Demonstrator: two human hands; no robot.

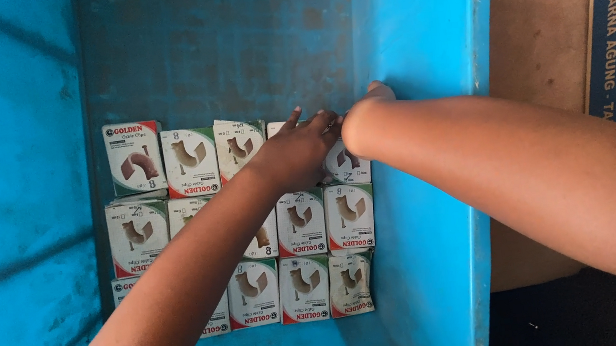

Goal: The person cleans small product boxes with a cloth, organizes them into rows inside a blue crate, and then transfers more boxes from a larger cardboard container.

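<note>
Both hands (319, 137) meet at crate wall (420, 67) — bare floor (232, 50) beyond boxes (302, 224).

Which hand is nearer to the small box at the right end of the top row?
Left. The left hand rests on that small box in the blue tub. The right hand is bent against the tub's right wall, just above the box.

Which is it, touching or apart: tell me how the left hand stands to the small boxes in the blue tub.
Touching. The head view shows the left hand lying flat on a small box in the top row inside the blue tub, fingers spread over it.
</note>
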